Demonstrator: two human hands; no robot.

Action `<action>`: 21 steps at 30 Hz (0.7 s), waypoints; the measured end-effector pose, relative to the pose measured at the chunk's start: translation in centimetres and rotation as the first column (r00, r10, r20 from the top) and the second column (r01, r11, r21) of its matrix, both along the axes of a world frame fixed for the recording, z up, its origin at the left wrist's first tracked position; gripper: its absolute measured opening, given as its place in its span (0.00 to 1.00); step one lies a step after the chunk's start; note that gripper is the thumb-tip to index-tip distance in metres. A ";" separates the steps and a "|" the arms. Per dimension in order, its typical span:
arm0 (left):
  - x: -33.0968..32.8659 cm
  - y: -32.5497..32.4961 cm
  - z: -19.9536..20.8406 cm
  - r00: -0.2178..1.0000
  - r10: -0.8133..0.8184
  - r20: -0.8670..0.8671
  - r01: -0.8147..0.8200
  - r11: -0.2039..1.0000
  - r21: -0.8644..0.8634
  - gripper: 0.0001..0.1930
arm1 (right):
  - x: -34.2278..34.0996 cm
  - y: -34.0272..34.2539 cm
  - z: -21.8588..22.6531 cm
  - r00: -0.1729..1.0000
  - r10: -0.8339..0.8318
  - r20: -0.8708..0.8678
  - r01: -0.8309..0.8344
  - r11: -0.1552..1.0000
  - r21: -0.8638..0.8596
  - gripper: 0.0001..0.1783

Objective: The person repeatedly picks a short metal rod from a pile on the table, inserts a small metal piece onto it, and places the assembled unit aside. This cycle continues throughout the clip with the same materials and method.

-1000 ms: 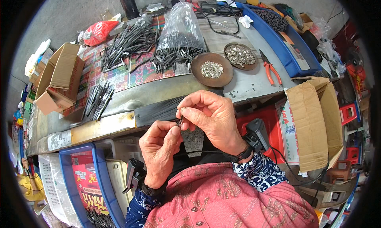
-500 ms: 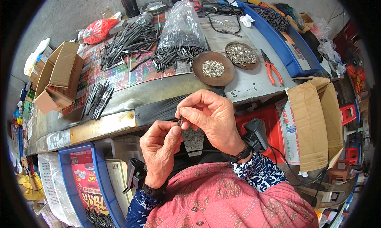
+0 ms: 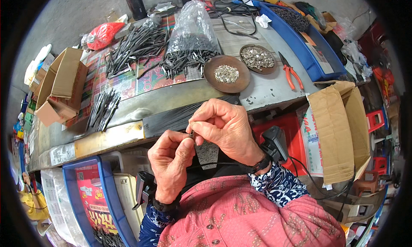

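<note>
In front of the table edge my left hand [image 3: 171, 161] and my right hand [image 3: 226, 127] meet, thumbs and forefingers pinched together. Between the fingertips shows a small dark piece [image 3: 191, 135], mostly covered and too small to name. Beyond my right hand a brown round dish [image 3: 211, 78] holds small silvery metal bits [image 3: 226, 74]. A second dish with flat silvery pieces [image 3: 257, 58] stands behind it, and red-handled pliers [image 3: 291, 73] lie to its right. Thin black strips lie in a small bundle [image 3: 103, 111] on the left of the table.
Farther back are a heap of black strips [image 3: 136, 47] and a clear plastic bag [image 3: 193, 30] of short black pieces. A cardboard box [image 3: 64, 81] stands left, another [image 3: 332, 135] right. Blue trays sit at the back right [image 3: 315, 68] and lower left [image 3: 71, 195]. A red stool [image 3: 285, 137] is under the table.
Both hands shift very slightly left in the picture, along with the whole scene. The fingertip pinch around the small dark piece stays together.
</note>
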State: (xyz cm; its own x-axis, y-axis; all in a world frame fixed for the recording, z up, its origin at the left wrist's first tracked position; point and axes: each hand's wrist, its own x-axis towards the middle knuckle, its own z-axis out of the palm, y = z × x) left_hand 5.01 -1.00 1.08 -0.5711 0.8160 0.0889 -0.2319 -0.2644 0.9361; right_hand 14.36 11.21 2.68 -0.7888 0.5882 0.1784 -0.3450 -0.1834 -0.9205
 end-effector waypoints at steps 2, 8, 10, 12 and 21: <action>-0.1 0.2 0.1 0.999 0.020 -0.042 -0.020 1.000 0.001 0.08 | -0.1 0.0 0.2 1.000 0.005 0.017 -0.005 1.000 0.017 0.03; -1.5 0.6 0.8 0.988 0.011 -0.156 -0.018 0.999 -0.050 0.07 | 0.0 1.2 0.5 1.000 0.009 -0.011 -0.008 0.997 0.077 0.06; -1.8 0.9 1.0 0.978 0.023 -0.205 -0.037 0.997 -0.063 0.06 | 0.7 2.6 0.4 0.991 -0.131 0.026 0.120 0.963 0.242 0.11; -2.1 1.4 0.8 0.967 0.038 -0.250 -0.049 0.998 -0.036 0.06 | 2.3 5.1 0.3 0.939 -0.341 0.044 0.281 0.836 0.472 0.12; -3.5 3.3 -0.8 0.940 0.100 -0.326 -0.094 0.995 0.034 0.07 | 10.4 17.0 -3.0 0.191 -0.981 -0.035 0.100 -0.016 0.995 0.17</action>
State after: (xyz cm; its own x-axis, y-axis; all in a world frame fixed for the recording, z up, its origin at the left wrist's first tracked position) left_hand 1.47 2.27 0.25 -0.5848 0.7546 0.2977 0.1133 -0.2874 0.9511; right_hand 24.80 28.17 -0.36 -0.2658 0.7302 0.6294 0.8146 0.5193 -0.2583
